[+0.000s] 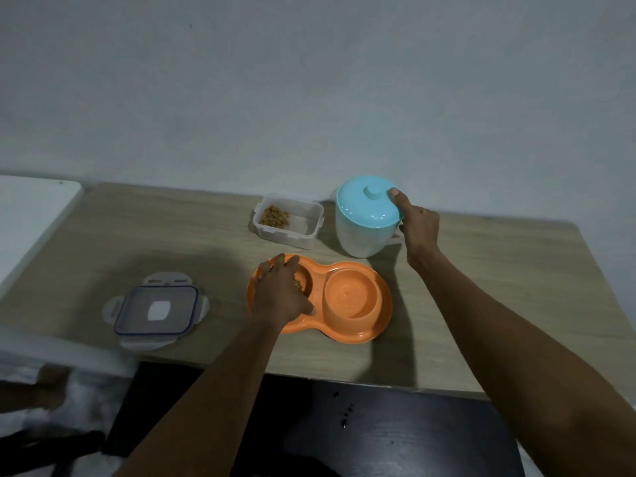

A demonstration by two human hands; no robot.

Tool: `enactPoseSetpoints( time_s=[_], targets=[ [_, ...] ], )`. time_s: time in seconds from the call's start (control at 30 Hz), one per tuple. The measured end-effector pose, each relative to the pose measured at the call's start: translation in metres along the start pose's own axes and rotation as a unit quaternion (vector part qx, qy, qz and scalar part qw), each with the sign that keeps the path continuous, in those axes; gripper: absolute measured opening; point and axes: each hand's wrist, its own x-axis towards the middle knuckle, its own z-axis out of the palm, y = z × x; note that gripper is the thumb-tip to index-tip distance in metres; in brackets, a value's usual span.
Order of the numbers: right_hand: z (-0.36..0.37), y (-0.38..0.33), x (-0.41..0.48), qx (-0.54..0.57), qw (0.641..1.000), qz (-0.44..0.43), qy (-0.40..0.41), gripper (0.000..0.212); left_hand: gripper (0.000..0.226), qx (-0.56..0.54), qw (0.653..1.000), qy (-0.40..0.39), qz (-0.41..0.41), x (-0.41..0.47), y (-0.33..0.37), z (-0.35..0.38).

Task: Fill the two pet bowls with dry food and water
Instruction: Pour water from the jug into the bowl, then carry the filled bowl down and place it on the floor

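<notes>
Left grip [282, 294] over feeder [364, 333] left bowl [307, 275], seemingly pinching kibble [297, 285]; right grip [418, 222] clasps jug [358, 235] handle.

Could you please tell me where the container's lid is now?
In the head view, the container lid lies flat on the wooden table, left of the orange double pet bowl.

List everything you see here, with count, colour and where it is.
bowl: one double, orange, table centre
tub: one, clear, behind bowl
kibble: small heap, brown, in tub
jug: one, white with blue lid, right of tub
tub lid: one, clear, left of bowl
table: one, light wood
panel: one, white, far left
left hand: over bowl's left well
right hand: holds jug, thumb on lid
</notes>
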Motion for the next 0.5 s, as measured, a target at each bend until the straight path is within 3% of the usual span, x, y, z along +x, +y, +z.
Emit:
enactPoseSetpoints(
  time_s=[0.13, 0.27, 0.4, 0.5],
  targets=[
    [0.002, 0.006, -0.013, -0.002, 0.999, -0.019, 0.035, 0.051, 0.120, 0.026, 1.000, 0.007, 0.014, -0.003, -0.001, -0.004],
    [-0.007, 0.056, -0.059, -0.060, 0.985, 0.064, 0.148, 0.057, 0.108, -0.024, 0.997, 0.049, 0.045, -0.013, -0.017, 0.001],
    [-0.014, 0.098, -0.122, -0.163, 0.978, 0.040, 0.123, 0.045, 0.067, -0.163, 0.971, 0.175, -0.001, -0.031, -0.042, 0.007],
    [-0.010, 0.109, -0.151, -0.177, 0.977, 0.039, 0.115, 0.035, 0.035, -0.193, 0.960, 0.200, -0.040, -0.036, -0.049, -0.001]
  ],
)
